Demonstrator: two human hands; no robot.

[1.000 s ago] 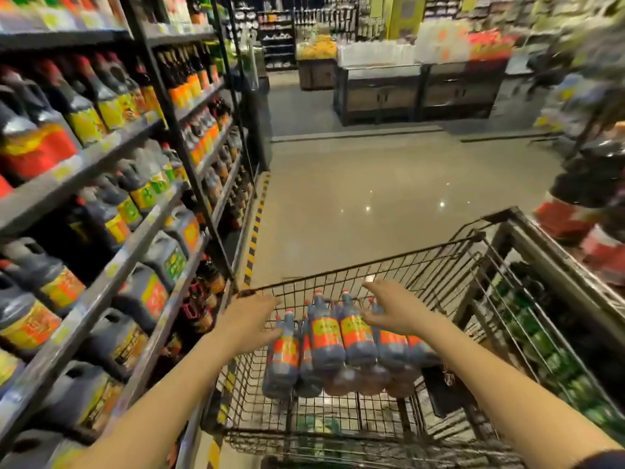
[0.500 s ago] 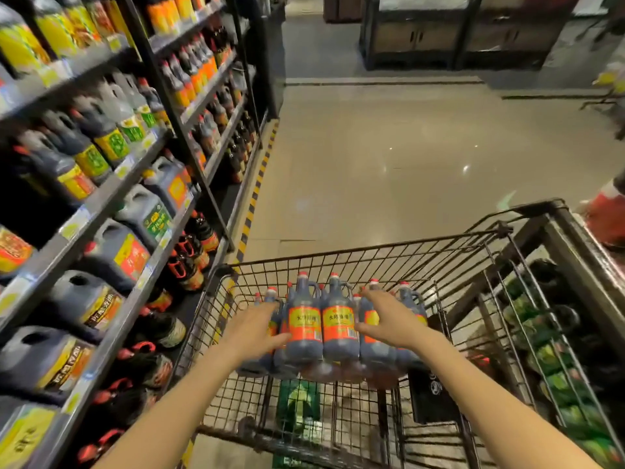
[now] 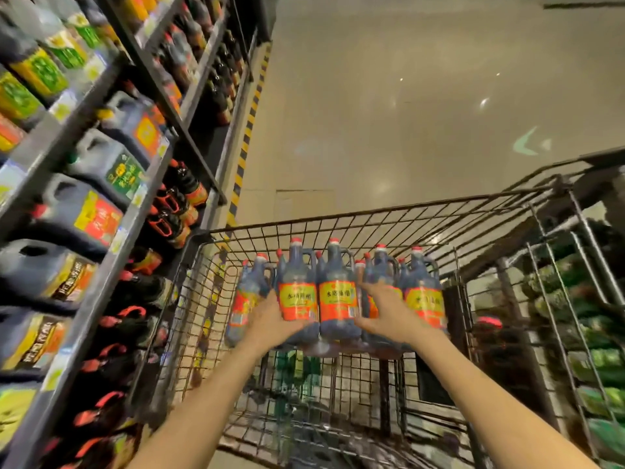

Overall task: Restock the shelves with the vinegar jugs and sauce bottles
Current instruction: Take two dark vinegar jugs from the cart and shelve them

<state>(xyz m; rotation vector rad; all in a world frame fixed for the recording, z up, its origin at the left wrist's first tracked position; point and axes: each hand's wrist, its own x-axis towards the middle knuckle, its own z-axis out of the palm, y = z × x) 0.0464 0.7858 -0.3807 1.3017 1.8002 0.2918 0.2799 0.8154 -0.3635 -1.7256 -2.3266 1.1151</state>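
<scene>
A shrink-wrapped pack of several dark vinegar bottles (image 3: 336,299) with red caps and orange labels stands upright inside a wire shopping cart (image 3: 355,221). My left hand (image 3: 270,319) grips the pack at its lower left, thumb across the front of a bottle. My right hand (image 3: 384,311) holds the front of the pack toward its right side, fingers spread over the bottles. The pack's bottom is hidden behind my hands and the wire.
Shelves (image 3: 111,265) on the left carry large dark jugs (image 3: 84,214) and smaller red-capped bottles (image 3: 176,211). A yellow-black striped floor line (image 3: 248,126) runs along the shelf base. A second cage (image 3: 575,316) with green packages stands at the right. Beige floor lies ahead.
The view has tilted down and closer to the cart. Both hands have moved from the bottle tops down onto the front of the pack and now grasp it.
</scene>
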